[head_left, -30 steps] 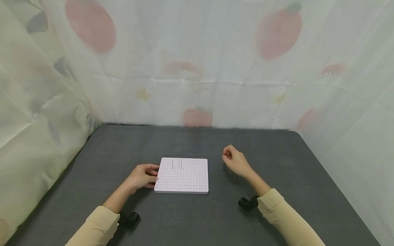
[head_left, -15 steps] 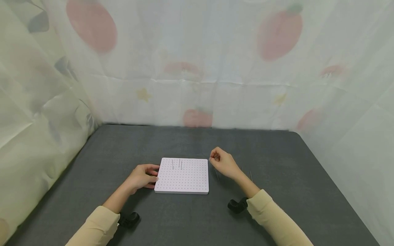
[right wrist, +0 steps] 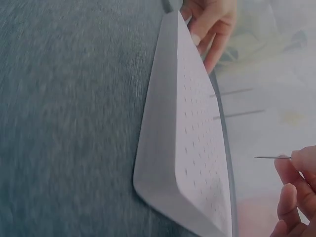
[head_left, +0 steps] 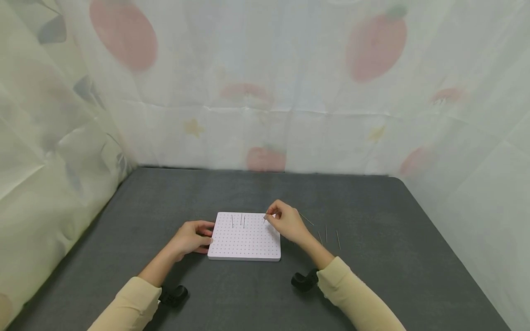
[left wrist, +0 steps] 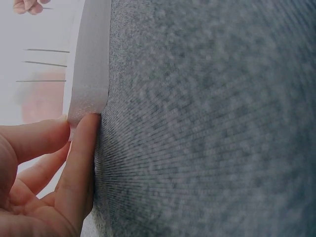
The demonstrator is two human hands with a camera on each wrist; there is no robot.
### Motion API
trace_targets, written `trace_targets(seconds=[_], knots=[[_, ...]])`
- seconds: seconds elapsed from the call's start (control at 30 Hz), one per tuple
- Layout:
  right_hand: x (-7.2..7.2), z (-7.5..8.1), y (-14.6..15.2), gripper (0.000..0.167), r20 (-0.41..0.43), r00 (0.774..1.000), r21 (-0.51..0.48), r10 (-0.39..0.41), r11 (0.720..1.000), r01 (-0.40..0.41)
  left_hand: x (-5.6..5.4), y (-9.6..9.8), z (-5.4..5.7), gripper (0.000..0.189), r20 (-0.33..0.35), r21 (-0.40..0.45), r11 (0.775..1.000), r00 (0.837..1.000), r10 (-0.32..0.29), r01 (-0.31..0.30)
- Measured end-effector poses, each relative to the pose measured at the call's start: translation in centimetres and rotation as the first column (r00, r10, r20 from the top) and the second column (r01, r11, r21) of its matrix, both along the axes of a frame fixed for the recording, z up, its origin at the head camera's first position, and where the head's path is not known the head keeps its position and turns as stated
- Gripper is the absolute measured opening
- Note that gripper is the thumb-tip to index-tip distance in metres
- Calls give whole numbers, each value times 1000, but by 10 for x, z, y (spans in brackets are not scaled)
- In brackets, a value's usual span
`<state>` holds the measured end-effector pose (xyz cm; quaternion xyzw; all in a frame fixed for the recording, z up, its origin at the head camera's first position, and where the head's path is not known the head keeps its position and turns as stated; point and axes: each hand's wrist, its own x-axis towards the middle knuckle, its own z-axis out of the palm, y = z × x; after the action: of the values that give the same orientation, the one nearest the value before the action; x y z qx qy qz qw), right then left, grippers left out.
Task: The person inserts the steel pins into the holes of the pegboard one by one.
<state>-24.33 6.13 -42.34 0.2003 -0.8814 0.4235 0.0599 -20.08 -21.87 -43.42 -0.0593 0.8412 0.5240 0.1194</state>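
Observation:
A white board [head_left: 244,243] with rows of small holes lies flat on the table. My left hand [head_left: 191,237] grips its left edge; the left wrist view shows the thumb [left wrist: 39,139] at the top edge and a finger [left wrist: 81,163] along the side wall. Near the board's back right, my right hand [head_left: 287,224] pinches a thin metal needle [right wrist: 269,157] between thumb and index finger. Its pointed tip is above the board, apart from the surface in the right wrist view. Three similar needles [head_left: 244,223] stand upright in holes toward the back left.
Several loose needles [head_left: 338,240] lie on the dark grey table [head_left: 372,276] right of the board, some partly behind the right arm. A patterned curtain [head_left: 314,138] hangs behind the table and at both sides. Each wrist wears a black device [head_left: 304,281].
My right hand has moved left from above the loose needles to over the board's back right, carrying a needle. The left hand and the board stay about where they were.

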Motion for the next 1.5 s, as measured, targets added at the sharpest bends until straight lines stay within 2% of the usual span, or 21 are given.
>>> trace_targets(seconds=[0.43, 1.1, 1.5], knots=[[7, -5, -25, 6, -69, 997, -43, 43, 998, -46, -1, -1, -3, 49, -16, 6, 1000, 1000, -12, 12], [14, -14, -54, 4, -112, 991, 26, 78, 997, -75, -1, -1, -4, 49, -18, 8, 1000, 1000, -11, 11], [15, -16, -61, 5, -160, 983, 116, 90, 991, -72, 0, 0, -3, 49, -12, 7, 1000, 1000, -4, 4]])
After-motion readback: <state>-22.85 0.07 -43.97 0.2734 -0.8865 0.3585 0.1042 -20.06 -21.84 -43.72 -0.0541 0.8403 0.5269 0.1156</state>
